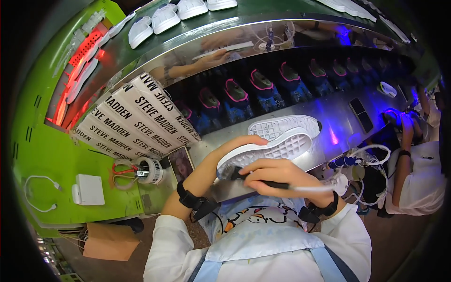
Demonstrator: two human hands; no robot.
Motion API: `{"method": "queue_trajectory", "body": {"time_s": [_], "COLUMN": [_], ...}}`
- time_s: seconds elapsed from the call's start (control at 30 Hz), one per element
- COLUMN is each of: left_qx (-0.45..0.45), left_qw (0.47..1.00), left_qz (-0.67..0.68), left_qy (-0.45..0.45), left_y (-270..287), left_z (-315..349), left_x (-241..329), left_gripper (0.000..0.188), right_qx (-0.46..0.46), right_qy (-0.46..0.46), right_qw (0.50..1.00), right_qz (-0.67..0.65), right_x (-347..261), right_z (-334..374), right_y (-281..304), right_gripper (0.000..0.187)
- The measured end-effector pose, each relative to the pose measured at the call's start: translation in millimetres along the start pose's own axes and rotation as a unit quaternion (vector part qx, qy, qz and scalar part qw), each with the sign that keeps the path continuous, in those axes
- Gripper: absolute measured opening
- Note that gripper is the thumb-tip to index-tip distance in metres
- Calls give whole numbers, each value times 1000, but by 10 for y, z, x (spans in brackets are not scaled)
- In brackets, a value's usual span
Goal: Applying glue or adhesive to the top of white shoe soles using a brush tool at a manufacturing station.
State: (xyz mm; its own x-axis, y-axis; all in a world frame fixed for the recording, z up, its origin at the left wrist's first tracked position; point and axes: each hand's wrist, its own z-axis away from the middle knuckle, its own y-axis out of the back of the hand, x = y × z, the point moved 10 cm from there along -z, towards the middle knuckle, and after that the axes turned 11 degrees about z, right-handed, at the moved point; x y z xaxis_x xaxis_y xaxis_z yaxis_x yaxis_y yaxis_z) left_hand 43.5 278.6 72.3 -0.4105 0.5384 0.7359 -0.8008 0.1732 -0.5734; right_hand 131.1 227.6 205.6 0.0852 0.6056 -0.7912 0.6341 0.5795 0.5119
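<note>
A white rubber shoe sole [293, 144] lies tilted in front of me, its grid-patterned inside facing up. My left hand [242, 142] grips its far edge, with part of the fingers hidden. In my right hand [279, 173] is a brush [275, 185] with a black and white handle, its dark tip against the near-left end of the sole's inside. Just behind, a second white sole [286, 123] rests on the metal bench, partly covered by the first.
Beyond the soles, dark shoe uppers with pink edging [235, 90] stand in a row. A patterned box [141, 115], a phone [180, 162] and tape rolls [151, 171] are at left. White shoe soles [165, 19] sit on the green belt [253, 16]. A co-worker's arm [402, 176] is at right.
</note>
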Motion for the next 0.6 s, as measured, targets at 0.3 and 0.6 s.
{"method": "queue_trajectory", "body": {"time_s": [0.3, 0.6], "left_qx": [9, -43], "left_qw": [988, 983], "left_qz": [-151, 178], "left_qy": [35, -24], "left_y": [-610, -457], "left_z": [95, 191], "left_x": [410, 732], "left_gripper": [41, 49], "right_qx": [-11, 222], "right_qy": [-19, -26], "right_qw": [999, 973], "right_qz": [-39, 51], "right_x": [377, -134], "right_z": [305, 216], "right_y": [224, 788], "right_gripper": [11, 15]}}
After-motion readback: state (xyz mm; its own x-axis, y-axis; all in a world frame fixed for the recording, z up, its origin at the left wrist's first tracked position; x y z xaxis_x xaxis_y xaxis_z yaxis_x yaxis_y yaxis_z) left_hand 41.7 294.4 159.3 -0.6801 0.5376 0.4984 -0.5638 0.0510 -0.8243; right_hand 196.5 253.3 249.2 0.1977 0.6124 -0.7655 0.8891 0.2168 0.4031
